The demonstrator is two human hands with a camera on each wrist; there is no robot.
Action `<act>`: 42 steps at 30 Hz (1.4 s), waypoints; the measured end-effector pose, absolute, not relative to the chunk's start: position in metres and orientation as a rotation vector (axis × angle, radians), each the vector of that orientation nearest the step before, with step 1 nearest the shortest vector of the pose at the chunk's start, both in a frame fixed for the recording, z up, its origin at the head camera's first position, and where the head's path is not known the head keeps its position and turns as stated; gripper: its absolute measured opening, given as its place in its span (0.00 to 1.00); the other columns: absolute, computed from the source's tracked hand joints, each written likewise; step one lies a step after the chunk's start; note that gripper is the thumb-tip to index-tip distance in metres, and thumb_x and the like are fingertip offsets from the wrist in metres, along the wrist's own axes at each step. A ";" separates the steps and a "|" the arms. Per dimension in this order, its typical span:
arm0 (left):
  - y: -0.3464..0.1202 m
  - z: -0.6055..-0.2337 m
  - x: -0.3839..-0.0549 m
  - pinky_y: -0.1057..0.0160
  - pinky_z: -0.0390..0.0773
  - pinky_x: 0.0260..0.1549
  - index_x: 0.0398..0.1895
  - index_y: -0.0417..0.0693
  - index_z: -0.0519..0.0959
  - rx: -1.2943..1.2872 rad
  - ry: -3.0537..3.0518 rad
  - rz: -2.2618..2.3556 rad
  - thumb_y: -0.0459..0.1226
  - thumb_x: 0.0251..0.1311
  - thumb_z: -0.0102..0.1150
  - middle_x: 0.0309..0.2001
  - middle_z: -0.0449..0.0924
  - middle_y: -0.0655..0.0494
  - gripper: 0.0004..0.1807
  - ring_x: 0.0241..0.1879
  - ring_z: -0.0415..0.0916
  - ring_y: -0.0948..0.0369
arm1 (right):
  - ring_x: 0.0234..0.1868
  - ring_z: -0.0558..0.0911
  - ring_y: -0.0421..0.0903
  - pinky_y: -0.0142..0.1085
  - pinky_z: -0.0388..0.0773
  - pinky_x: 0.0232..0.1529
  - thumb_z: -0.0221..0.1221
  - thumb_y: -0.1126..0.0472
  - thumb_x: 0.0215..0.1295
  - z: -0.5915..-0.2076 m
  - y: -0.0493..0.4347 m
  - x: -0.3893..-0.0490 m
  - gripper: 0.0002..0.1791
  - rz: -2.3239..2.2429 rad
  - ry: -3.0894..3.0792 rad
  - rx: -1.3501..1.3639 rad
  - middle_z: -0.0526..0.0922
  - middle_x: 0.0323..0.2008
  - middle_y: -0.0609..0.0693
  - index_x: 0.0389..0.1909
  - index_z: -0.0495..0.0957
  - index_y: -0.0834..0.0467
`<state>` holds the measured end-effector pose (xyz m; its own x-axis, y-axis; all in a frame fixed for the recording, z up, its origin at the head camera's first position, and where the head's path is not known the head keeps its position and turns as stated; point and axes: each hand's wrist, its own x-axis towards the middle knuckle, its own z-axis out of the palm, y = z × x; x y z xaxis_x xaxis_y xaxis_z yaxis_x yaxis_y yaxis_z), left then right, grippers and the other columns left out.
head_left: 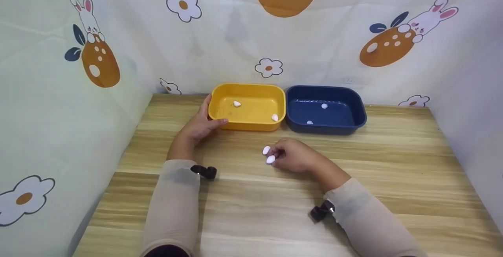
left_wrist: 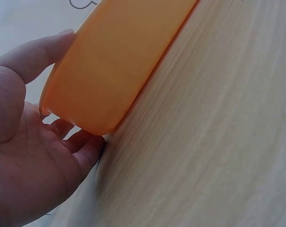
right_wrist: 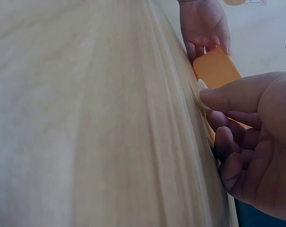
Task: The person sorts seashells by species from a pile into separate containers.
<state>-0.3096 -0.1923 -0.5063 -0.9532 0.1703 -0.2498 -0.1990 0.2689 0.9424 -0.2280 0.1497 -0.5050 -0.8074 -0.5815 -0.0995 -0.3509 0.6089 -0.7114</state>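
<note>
My left hand grips the left end of a yellow plastic bin, thumb along its front rim and fingers round the far corner. Two small white lumps lie inside that bin, well apart. In front of the bins, my right hand is low over the table and pinches a small white lump between thumb and forefinger. Another white lump sits right by the fingertips. The right wrist view shows the thumb pressed against a white lump, partly hidden.
A dark blue bin stands against the yellow one's right side, with two white lumps in it. Both bins stand near the back edge of the wood-grain table, close to a patterned cloth wall. Similar walls rise at left and right.
</note>
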 end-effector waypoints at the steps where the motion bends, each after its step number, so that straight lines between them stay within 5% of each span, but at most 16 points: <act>1: -0.192 -0.506 -0.309 0.53 0.43 0.88 0.89 0.70 0.33 -0.027 2.244 1.735 0.43 0.61 0.78 0.90 0.33 0.57 0.68 0.87 0.43 0.55 | 0.43 0.80 0.43 0.36 0.79 0.50 0.71 0.64 0.64 -0.504 0.150 -0.228 0.09 -1.016 2.513 -0.747 0.87 0.39 0.48 0.44 0.91 0.53; 21: -0.192 -0.504 -0.307 0.55 0.42 0.88 0.89 0.68 0.33 -0.007 2.216 1.795 0.39 0.62 0.76 0.90 0.33 0.57 0.67 0.87 0.43 0.55 | 0.45 0.82 0.44 0.38 0.80 0.51 0.71 0.64 0.64 -0.495 0.148 -0.229 0.12 -1.177 2.487 -0.562 0.89 0.41 0.46 0.47 0.90 0.50; 42: -0.191 -0.502 -0.307 0.54 0.41 0.88 0.89 0.71 0.33 -0.012 2.222 1.771 0.49 0.54 0.83 0.90 0.32 0.59 0.73 0.88 0.40 0.55 | 0.42 0.79 0.46 0.35 0.78 0.45 0.70 0.61 0.67 -0.480 0.149 -0.247 0.14 -1.410 2.613 -0.394 0.84 0.46 0.50 0.53 0.89 0.52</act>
